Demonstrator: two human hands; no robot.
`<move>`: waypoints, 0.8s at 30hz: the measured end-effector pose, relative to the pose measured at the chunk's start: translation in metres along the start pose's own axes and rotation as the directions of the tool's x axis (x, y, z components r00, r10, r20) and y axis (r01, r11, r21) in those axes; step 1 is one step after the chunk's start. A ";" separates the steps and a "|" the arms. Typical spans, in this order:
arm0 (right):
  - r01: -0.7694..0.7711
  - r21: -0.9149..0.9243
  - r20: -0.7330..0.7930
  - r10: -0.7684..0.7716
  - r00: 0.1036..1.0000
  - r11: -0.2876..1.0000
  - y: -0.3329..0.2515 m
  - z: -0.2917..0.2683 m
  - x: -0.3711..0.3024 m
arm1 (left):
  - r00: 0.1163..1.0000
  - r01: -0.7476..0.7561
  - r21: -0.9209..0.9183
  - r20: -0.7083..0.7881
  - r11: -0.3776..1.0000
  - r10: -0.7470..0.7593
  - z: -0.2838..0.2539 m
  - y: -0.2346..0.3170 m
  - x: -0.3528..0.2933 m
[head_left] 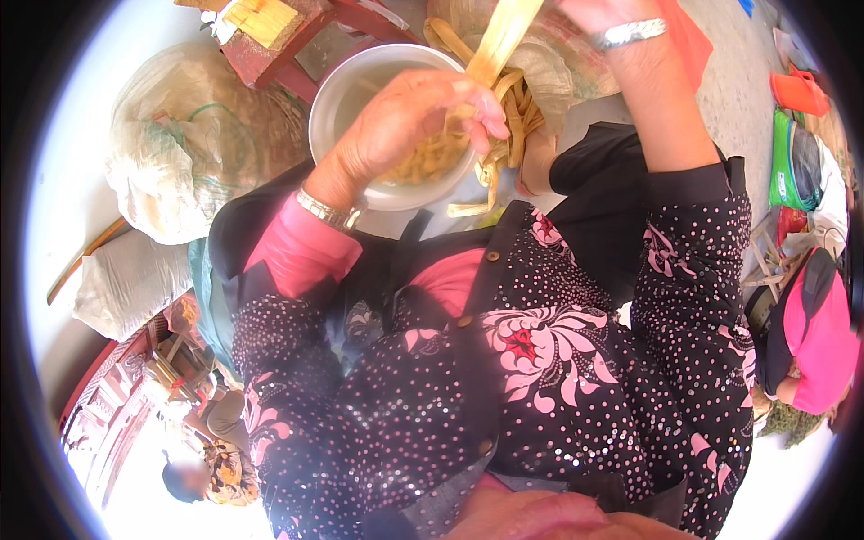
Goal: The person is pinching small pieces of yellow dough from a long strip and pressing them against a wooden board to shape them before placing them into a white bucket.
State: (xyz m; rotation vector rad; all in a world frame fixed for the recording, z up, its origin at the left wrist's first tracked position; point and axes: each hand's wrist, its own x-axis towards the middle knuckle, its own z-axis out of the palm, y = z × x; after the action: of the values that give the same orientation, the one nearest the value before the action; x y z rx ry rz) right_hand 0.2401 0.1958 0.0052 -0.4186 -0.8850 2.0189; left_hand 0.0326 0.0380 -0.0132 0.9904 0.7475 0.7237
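My left hand (423,117) is closed, with thumb and fingers pinched round a flat, pale yellow fibrous strip (504,40). The strip slants up and leaves the picture at the top edge. Below the fingers, thin yellowish strands (488,180) dangle. My right hand (612,13) is at the top edge, beside the strip's upper part; its fingers are mostly cut off, so their grip is hidden. Under my left hand stands a white basin (326,117) with yellowish pieces (432,162) inside. More long tan strips (517,103) lie bunched just right of the basin.
A translucent woven sack (171,144) bulges at the left. Behind the basin is a reddish wooden stool (256,58) with a yellow block (261,20) on it. Other people sit at lower left (225,468) and far right (819,324). An orange container (799,92) lies upper right.
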 end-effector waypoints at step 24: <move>0.296 0.035 -0.421 -0.255 0.871 0.954 -0.043 -0.042 0.018 | 0.862 0.188 -0.059 -0.468 0.980 -0.194 -0.044 -0.061 0.001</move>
State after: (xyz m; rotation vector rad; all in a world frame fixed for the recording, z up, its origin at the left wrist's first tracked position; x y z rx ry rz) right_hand 0.2795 0.2445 0.0077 -0.6006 -0.5428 1.6182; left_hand 0.0081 0.0363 -0.0843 0.7168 1.2500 0.8032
